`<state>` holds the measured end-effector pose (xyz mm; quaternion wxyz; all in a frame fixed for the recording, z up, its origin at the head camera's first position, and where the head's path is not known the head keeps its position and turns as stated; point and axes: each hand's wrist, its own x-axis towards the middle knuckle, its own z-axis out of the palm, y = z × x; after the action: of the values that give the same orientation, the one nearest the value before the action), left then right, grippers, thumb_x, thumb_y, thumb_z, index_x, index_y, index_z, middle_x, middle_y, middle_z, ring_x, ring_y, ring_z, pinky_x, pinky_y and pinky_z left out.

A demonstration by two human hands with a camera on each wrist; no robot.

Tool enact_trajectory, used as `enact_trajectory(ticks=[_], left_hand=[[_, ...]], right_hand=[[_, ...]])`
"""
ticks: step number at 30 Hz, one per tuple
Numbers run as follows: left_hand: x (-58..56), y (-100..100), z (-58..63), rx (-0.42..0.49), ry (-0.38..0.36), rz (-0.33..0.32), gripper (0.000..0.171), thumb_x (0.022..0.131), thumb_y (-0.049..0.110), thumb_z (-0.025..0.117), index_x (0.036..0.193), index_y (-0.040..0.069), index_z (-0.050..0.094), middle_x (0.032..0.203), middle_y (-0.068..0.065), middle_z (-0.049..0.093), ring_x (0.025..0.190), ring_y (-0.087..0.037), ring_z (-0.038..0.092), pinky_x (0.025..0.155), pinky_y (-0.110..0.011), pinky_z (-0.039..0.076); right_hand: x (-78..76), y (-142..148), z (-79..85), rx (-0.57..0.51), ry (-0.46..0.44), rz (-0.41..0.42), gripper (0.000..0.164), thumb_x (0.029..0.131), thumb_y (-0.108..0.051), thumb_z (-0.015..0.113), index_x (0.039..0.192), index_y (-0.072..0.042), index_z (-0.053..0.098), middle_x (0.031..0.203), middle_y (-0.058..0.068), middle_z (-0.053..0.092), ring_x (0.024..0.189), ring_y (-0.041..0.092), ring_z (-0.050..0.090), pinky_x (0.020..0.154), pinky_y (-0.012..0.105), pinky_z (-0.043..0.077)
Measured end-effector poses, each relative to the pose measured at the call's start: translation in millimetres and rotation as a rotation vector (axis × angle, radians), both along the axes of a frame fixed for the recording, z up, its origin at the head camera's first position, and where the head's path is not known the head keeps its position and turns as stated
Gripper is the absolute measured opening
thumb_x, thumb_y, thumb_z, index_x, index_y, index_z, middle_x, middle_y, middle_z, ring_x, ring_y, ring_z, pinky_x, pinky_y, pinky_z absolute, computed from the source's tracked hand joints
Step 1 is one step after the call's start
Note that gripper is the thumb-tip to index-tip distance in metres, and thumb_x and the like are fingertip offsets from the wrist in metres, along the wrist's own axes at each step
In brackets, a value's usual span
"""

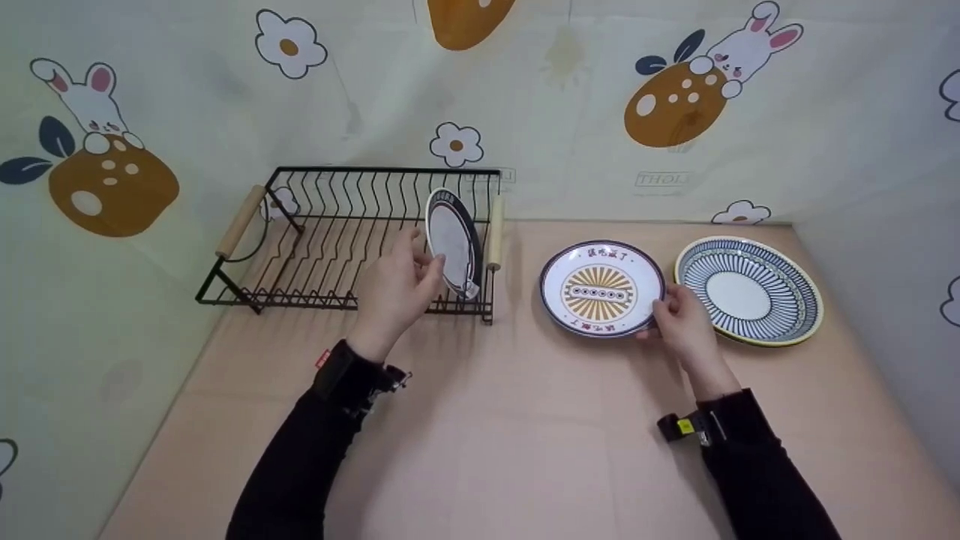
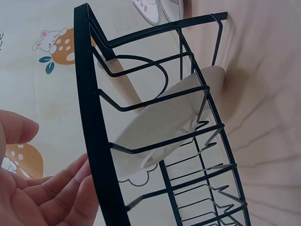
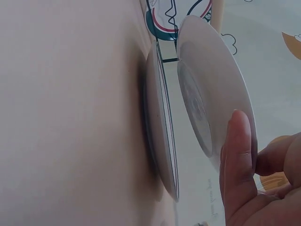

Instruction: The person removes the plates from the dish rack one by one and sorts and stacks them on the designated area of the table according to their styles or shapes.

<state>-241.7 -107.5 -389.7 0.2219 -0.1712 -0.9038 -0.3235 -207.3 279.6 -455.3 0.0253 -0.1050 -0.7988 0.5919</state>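
Note:
In the head view, my right hand (image 1: 686, 326) pinches the right rim of a white plate (image 1: 600, 324) with a dark blue edge and a yellow sunburst. The right wrist view shows this held plate (image 3: 214, 70) tilted, its pale underside above another plate (image 3: 157, 117) lying on the table. My left hand (image 1: 397, 289) is by the black wire dish rack (image 1: 337, 217), just left of a plate (image 1: 452, 251) standing upright in its right end. In the left wrist view, the left hand (image 2: 47, 193) has loosely bent fingers, apart from the racked plate (image 2: 160, 122).
A blue-striped plate (image 1: 739, 296) with a yellowish rim lies at the right of the table, beside the held plate. Wooden handles (image 1: 241, 223) are at both ends of the rack. Patterned cloth (image 1: 540, 112) rises behind.

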Motion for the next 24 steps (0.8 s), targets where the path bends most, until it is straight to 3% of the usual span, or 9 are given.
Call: enact_trajectory(ticks=[6,15,20,24], left_hand=[[-4.4,-2,-2.5,-0.020,-0.006,0.023,0.052,0.096,0.026,0.064,0.133,-0.007,0.050,0.091,-0.007,0.070,0.065,-0.018,0.062,0.052,-0.030,0.050],[-8.2,-4,-4.0,-0.040,-0.071,0.051,0.051,0.094,0.029,0.065,0.130,-0.005,0.050,0.098,-0.014,0.068,0.079,-0.027,0.065,0.063,-0.036,0.055],[-11.1,-3,-3.8,-0.066,-0.079,0.070,0.046,0.094,0.030,0.065,0.123,-0.003,0.052,0.093,-0.011,0.066,0.062,-0.021,0.057,0.050,-0.032,0.047],[-13.9,-1,-4.6,-0.093,-0.075,0.091,0.042,0.093,0.032,0.066,0.116,-0.001,0.054,0.091,-0.010,0.064,0.057,-0.019,0.052,0.047,-0.031,0.044]], right_hand=[[-0.6,2,-4.6,-0.012,0.016,0.004,0.050,0.098,0.003,0.037,0.142,0.021,0.023,0.083,0.014,0.053,0.055,0.011,0.060,0.062,0.030,0.059],[-0.6,3,-8.5,-0.016,0.010,0.015,0.051,0.099,0.002,0.035,0.143,0.023,0.020,0.095,0.026,0.057,0.058,0.011,0.063,0.064,0.030,0.060],[-1.7,5,-11.3,-0.023,-0.025,0.024,0.050,0.100,0.001,0.034,0.143,0.022,0.020,0.099,0.026,0.055,0.060,0.011,0.063,0.066,0.030,0.060],[-2.9,7,-13.6,-0.042,-0.061,0.044,0.051,0.102,0.000,0.033,0.144,0.022,0.017,0.098,0.023,0.054,0.061,0.011,0.062,0.067,0.030,0.060]])
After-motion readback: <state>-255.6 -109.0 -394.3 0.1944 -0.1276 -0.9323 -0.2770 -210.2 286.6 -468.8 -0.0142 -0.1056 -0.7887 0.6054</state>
